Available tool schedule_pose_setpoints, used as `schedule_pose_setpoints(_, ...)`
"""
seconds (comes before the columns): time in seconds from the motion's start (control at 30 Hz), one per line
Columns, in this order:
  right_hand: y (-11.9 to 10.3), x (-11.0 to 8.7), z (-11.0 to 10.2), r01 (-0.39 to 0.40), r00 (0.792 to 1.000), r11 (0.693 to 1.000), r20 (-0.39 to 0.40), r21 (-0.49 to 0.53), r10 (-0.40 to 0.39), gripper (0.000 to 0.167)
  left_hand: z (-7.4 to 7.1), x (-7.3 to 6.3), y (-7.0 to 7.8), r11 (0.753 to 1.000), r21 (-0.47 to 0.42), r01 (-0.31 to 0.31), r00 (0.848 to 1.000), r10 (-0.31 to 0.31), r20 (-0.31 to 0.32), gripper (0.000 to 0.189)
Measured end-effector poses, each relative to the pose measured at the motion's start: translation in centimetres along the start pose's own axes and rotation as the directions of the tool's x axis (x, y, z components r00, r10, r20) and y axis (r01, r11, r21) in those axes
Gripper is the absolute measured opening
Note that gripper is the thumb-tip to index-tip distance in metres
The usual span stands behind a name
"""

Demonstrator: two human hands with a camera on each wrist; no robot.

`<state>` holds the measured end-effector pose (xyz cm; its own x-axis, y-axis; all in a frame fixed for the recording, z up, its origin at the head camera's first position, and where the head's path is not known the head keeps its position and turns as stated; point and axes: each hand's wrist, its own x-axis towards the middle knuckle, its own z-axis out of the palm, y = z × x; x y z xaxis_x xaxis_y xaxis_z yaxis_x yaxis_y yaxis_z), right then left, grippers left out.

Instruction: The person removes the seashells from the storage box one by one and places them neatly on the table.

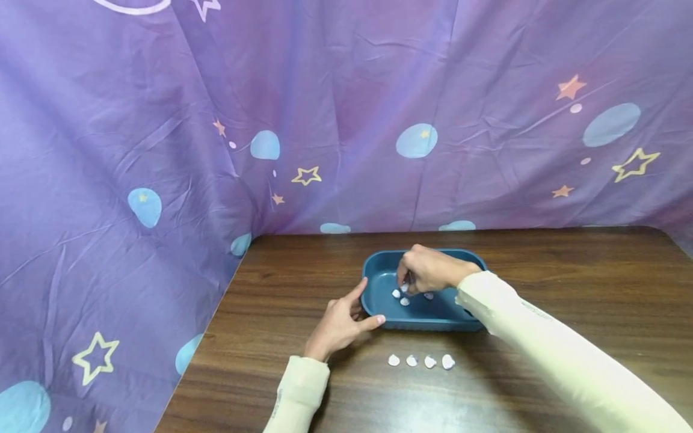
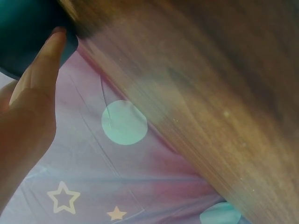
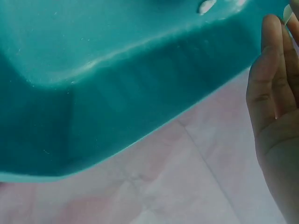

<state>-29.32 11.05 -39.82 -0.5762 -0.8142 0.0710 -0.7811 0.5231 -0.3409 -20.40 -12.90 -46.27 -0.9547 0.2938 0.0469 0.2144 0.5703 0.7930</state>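
A blue rectangular tub [image 1: 433, 325] with rounded corners stands on the wooden table. My left hand [image 1: 338, 325] holds its left end, thumb on the front rim and fingers along the side; the left wrist view shows the same hand [image 2: 35, 93] against the tub wall. Inside the tub, my right hand [image 1: 430, 269] pinches a small white piece that looks like a seashell [image 3: 287, 14]. Loose shells lie on the tub floor close by: one left of the fingertips [image 1: 396, 293], another just in front [image 1: 405, 301], a third partly under the hand [image 1: 428, 296].
On the table in front of the tub, several white shells [image 1: 412, 361] form a left-to-right row. The brown tabletop [image 1: 574, 276] extends to both sides. A purple cloth [image 1: 346, 90] with stars and dots hangs behind and at the left edge.
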Motion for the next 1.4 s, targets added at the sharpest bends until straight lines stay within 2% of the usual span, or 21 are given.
schedule_pose_setpoints(0.27, -1.5, -1.3, -0.4, -0.022, 0.998, 0.994, -0.061, 0.109, 0.028, 0.011, 0.1, 0.0, -0.1, 1.000, -0.021, 0.006, 1.000, -0.006, -0.003, 0.092)
schedule_pose_setpoints(0.67, -3.3, -4.2, -0.4, 0.024, 0.979, 0.990, -0.203, 0.135, 0.004, 0.014, 0.1, 0.0, 0.1, 0.999, -0.049, 0.013, 1.000, -0.013, -0.006, 0.091)
schedule_pose_setpoints(0.9, -3.8, -6.5, -0.2, 0.034, 0.963, 0.990, -0.269, 0.137, 0.004, 0.017, 0.4, 0.2, 0.0, 0.996, -0.087, -0.008, 1.000, 0.007, -0.003, 0.090)
schedule_pose_setpoints(1.17, -4.0, -9.5, 1.1, 0.111, 0.939, 0.988, -0.338, 0.110, -0.068, 0.018, 0.4, 0.2, 0.0, 0.997, -0.075, 0.010, 1.000, -0.010, -0.001, 0.091)
schedule_pose_setpoints(1.4, -4.2, -11.8, 2.8, 0.135, 0.924, 0.985, -0.372, 0.103, -0.088, 0.022, 0.3, 0.2, 0.1, 0.998, -0.068, 0.005, 1.000, -0.005, 0.000, 0.090)
